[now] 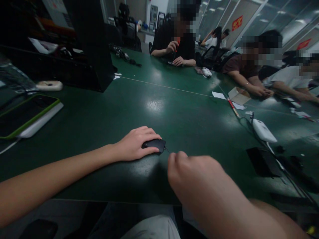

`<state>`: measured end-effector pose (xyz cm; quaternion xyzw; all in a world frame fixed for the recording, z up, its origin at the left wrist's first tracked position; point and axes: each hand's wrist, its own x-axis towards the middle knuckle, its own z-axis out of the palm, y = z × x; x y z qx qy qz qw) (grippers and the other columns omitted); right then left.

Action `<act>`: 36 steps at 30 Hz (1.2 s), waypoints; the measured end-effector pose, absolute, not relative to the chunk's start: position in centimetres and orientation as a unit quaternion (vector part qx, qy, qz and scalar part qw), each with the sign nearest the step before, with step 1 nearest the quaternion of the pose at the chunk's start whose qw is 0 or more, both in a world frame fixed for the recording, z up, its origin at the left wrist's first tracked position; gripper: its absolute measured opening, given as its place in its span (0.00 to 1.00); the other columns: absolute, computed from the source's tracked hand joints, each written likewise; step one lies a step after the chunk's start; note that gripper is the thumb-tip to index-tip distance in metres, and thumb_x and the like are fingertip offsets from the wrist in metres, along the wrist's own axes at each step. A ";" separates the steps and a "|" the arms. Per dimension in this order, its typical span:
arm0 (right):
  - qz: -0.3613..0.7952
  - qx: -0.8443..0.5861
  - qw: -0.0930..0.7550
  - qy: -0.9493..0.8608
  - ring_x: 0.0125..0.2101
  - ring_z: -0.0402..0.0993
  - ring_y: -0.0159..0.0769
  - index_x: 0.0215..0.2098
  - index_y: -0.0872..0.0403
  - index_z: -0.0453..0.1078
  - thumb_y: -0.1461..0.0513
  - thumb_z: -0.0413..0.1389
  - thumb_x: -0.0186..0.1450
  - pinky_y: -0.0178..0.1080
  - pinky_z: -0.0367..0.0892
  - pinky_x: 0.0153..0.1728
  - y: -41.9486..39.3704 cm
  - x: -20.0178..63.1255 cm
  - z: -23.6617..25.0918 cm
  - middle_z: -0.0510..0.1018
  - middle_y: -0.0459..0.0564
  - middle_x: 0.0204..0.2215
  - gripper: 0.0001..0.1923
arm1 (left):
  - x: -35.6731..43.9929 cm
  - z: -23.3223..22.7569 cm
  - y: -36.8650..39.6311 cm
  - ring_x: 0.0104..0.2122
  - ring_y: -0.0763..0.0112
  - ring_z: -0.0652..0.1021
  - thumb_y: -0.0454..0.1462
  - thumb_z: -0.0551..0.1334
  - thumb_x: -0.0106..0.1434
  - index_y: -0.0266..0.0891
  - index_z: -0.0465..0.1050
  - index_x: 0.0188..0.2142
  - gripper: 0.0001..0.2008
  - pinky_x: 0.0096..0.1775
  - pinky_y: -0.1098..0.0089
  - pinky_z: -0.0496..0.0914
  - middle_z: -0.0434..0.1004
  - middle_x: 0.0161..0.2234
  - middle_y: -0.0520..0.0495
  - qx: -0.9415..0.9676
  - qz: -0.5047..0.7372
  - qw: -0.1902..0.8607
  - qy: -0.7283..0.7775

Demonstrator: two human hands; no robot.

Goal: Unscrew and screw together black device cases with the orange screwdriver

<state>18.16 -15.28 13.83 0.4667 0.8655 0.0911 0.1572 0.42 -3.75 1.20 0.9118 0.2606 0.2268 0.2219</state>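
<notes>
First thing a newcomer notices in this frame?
The two bare forearms meeting mid-frame: the left hand rests on a small black device on the green table, and the right hand is fisted just beside it, pinching something thin. Next, the seated people across the table, top right.

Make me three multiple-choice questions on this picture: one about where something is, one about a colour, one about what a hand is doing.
1. Where is the black mouse?
A. under the left hand
B. on the tablet
C. at the far end of the table

2. What colour is the table?
A. white
B. dark green
C. red

3. How is the right hand held?
A. flat and open on the table
B. closed, fingers pinched near the mouse's front
C. resting on the white box

Answers:
1 A, the left hand covers the mouse's rear.
2 B, the surface is dark green throughout.
3 B, the hand is curled; what it pinches is too small to tell.
</notes>
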 end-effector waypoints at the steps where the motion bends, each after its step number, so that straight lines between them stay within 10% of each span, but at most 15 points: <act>1: 0.077 0.443 0.180 0.875 0.17 0.68 0.31 0.29 0.57 0.76 0.69 0.59 0.62 0.35 0.54 0.18 -14.0 18.8 14.8 0.76 0.51 0.20 0.06 | 0.4 1.2 -3.8 0.49 0.58 0.75 0.46 0.61 0.72 0.42 0.73 0.56 0.18 0.51 0.58 0.68 0.77 0.49 0.44 0.912 0.227 0.221 0.260; 21: -0.186 0.379 0.202 0.884 0.28 0.74 0.31 0.41 0.51 0.83 0.58 0.59 0.63 0.34 0.61 0.31 -1.7 23.3 17.8 0.84 0.46 0.32 0.12 | 0.4 1.1 -3.8 0.49 0.57 0.75 0.48 0.61 0.72 0.42 0.72 0.57 0.20 0.51 0.58 0.69 0.77 0.50 0.43 0.917 0.215 0.208 0.265; 36: -0.484 0.449 -0.051 0.749 0.25 0.64 0.28 0.44 0.62 0.79 0.45 0.60 0.64 0.33 0.57 0.25 -2.9 32.5 5.0 0.78 0.49 0.28 0.27 | 0.3 0.8 -3.6 0.47 0.59 0.75 0.48 0.60 0.72 0.42 0.73 0.57 0.20 0.49 0.60 0.69 0.78 0.49 0.44 0.917 0.224 0.209 0.254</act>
